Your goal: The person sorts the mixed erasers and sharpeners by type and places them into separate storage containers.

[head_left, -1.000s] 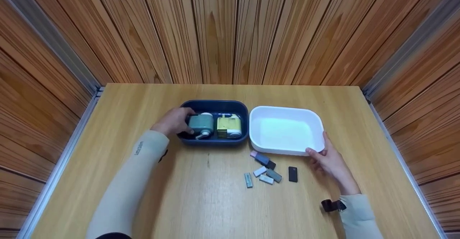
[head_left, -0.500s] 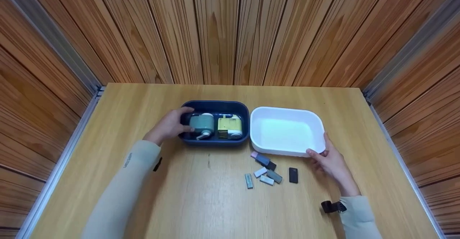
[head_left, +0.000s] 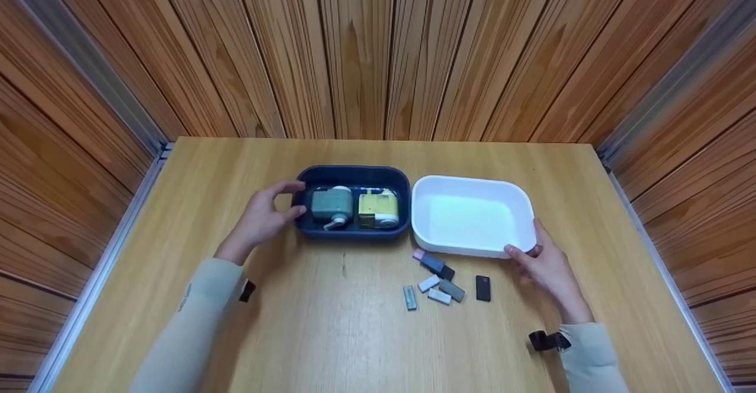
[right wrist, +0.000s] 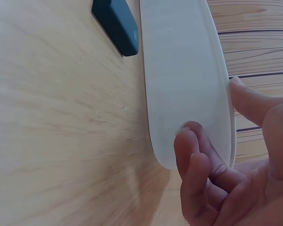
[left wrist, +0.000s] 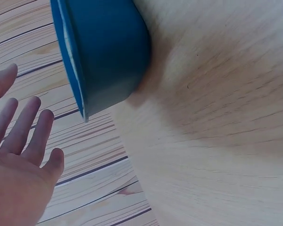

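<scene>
Grips the near right corner of the white box (head_left: pixel 466 250) with the right hand (head_left: pixel 546 270), thumb on the rim and curled fingers against the outer wall, probably to steady it, apparently seated on the table (head_left: pixel 331 322). Just left of that grip and slightly nearer, lying flat, well apart from the others: a black bar (head_left: pixel 483 288). Farther left of the grip, before the box's front wall, loosely bunched: a grey bar (head_left: pixel 452 290), two white bars (head_left: pixel 439 296), a pink-ended bar (head_left: pixel 431 261), and, set off at the far side, a teal bar (head_left: pixel 409 298); perhaps left there as within easy reach of either hand. Beyond the box's left end, touching it or nearly, cannot tell which: the blue bin (head_left: pixel 354 235). Inside, toward the grip, a yellow gadget (head_left: pixel 378 207); away from it, a green gadget (head_left: pixel 331 204) with a crank, both side by side, likely to fit flat on the floor. Farther still, at the bin's left end: the left hand (head_left: pixel 257 216), grasping nothing, fingers parted, apart from the bin in the left wrist view, perhaps spread so as to clear the rim. Behind everything, a plank wall (head_left: pixel 366 56).
</scene>
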Motion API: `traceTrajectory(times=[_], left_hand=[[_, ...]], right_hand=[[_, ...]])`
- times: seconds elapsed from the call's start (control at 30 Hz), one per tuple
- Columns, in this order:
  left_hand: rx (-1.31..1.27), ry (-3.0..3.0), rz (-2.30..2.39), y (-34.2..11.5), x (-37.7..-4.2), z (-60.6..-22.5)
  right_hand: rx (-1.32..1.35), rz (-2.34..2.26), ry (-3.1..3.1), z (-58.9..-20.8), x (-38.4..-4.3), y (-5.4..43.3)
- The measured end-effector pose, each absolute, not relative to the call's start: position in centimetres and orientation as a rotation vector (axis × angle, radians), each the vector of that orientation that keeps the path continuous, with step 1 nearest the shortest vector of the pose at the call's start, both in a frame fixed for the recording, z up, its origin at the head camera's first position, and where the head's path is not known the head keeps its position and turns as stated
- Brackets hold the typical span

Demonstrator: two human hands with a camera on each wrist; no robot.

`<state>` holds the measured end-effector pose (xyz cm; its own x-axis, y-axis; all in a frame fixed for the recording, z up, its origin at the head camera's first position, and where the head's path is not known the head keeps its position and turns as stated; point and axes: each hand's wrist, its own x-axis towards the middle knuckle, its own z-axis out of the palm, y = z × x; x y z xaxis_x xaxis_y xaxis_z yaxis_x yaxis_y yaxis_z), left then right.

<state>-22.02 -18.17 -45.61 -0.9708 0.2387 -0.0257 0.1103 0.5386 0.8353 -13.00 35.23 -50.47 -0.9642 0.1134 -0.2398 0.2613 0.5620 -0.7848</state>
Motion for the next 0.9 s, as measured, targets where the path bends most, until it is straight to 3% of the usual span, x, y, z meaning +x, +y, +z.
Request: traceTrajectory(times=[0.43, 0.9], left_hand=[[0.330, 2.650, 1.656, -19.5, -19.3, -47.2], [0.176, 2.576, 1.777, -19.2, -17.9, -49.1]], right_hand=[[0.163, -1.295, 2.831, -50.4, -12.0, 35.5], [0.030, -1.497, 2.811, -50.5, -10.5, 35.2]])
